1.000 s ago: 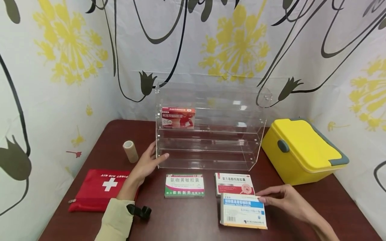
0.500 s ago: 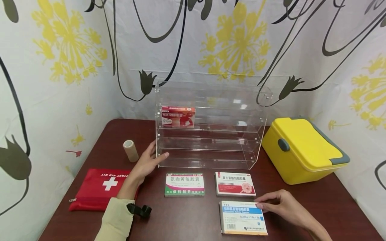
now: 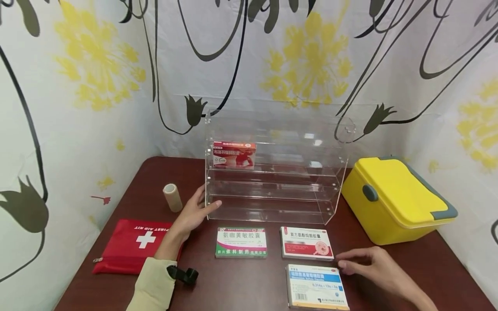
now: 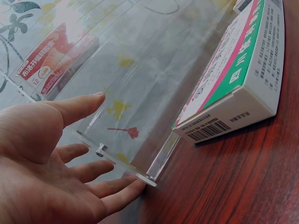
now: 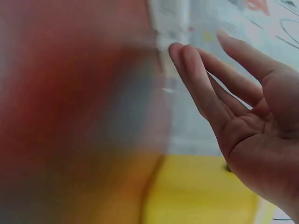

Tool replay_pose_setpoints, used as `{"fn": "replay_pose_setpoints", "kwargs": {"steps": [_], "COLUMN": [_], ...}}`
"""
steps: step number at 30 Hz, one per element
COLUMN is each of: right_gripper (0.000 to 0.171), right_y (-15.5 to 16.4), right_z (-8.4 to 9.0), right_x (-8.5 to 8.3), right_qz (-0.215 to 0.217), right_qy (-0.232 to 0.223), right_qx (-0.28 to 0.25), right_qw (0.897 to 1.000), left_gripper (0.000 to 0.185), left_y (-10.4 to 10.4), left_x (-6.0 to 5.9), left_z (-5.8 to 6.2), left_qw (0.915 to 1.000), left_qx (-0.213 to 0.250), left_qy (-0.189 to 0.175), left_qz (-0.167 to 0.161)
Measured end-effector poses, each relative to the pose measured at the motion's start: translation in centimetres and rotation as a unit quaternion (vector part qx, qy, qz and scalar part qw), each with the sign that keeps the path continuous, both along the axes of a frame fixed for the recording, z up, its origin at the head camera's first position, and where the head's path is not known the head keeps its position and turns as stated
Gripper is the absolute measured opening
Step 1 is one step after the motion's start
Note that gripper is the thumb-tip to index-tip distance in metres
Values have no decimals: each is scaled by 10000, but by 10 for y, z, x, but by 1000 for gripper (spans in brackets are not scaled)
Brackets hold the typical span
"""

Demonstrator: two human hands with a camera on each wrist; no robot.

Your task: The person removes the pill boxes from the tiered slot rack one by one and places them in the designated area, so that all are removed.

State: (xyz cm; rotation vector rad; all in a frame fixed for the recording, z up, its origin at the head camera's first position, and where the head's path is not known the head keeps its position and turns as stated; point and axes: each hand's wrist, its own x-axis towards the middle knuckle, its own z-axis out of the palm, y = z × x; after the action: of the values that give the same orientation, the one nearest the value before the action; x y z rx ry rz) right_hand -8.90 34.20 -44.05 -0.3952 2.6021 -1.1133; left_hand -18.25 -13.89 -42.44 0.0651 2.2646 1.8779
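Fingers (image 3: 352, 254) of the right hand (image 3: 373, 268) are lying relaxed and empty beside the blue box (image 3: 316, 286), which is lying flat on the tabletop (image 3: 241, 289). Left hand (image 3: 194, 211), open, is bracing the rack (image 3: 272, 172); a careless push could be shifting it.

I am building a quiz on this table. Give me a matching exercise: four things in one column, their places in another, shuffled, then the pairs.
Things:
1. red-and-white medicine box
2. beige tape roll
3. yellow plastic case
4. red first aid pouch

Places:
A. right of the clear acrylic rack
B. near left corner of the table
C. on a rack shelf
D. just left of the rack

Pairs: 1-C, 2-D, 3-A, 4-B
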Motion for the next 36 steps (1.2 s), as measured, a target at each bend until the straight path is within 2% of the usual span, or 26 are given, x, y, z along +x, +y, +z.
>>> {"fn": "replay_pose_setpoints", "kwargs": {"steps": [2,4,7,9,13,19,23,26,28,32,36], "right_gripper": [25,22,21,23,25,29,32,33,32,27,22], "right_y": [2,-4,-26,-48,-100,-166,-191,-201,-206,-215,-217], "right_z": [14,30,56,71,100,138,150,152,151,146,143], "right_x": [-3,-11,-32,-50,-87,-134,-155,-164,-169,-174,-175], "right_qz": [-107,-154,-182,-107,214,459,470,418,394,395,358], "right_qy": [379,1039,1997,2590,3153,3352,3325,3148,3015,2844,2626], "right_qx": [-83,-65,141,287,63,-248,-39,90,116,148,-18], "right_qw": [9992,9944,9796,9654,9487,9407,9419,9482,9526,9578,9642], "left_gripper": [82,83,84,85,85,83,81,82,83,81,80], "left_y": [0,-1,-3,-5,-6,-5,-4,-3,-2,-3,-5], "left_x": [-3,-7,-14,-17,-19,-19,-18,-17,-12,-12,-16], "left_z": [-6,-14,-28,-35,-41,-41,-42,-40,-31,-29,-40], "left_qw": [10000,10000,10000,9999,9997,9996,9996,9996,9997,9998,9995], "left_qx": [-4,2,14,-10,14,65,64,80,54,49,79], "left_qy": [0,18,73,110,177,232,244,238,221,176,249], "left_qz": [-19,4,58,108,139,167,153,108,73,95,175]}}
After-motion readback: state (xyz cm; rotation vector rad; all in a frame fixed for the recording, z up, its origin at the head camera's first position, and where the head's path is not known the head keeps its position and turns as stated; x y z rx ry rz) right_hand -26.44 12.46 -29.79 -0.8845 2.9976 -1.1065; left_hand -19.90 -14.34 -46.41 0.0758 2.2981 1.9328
